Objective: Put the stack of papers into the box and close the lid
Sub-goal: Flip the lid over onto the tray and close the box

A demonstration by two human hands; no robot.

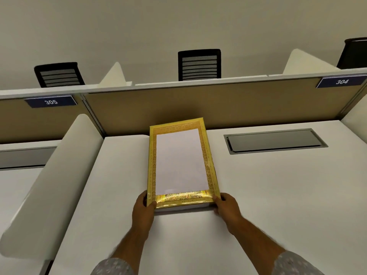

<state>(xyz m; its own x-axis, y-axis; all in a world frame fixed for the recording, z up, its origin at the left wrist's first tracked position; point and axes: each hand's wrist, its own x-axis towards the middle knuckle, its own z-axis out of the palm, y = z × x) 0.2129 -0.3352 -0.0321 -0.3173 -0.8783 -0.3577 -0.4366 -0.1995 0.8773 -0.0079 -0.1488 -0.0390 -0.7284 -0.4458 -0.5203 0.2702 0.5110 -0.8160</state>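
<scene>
A gold patterned box (208,155) lies lengthwise on the white desk (278,195), its far end near the partition. White papers (179,159) fill its middle, framed by the gold rim. A shiny gold strip shows at the near end, with a white edge below it. My left hand (144,210) grips the near left corner, thumb on the rim. My right hand (226,207) grips the near right corner the same way. I see no separate lid.
A grey cable hatch (276,140) is set in the desk right of the box. A tan partition (178,108) closes off the back. A white rounded divider (59,175) stands along the left. Black chairs (199,64) stand beyond the partition.
</scene>
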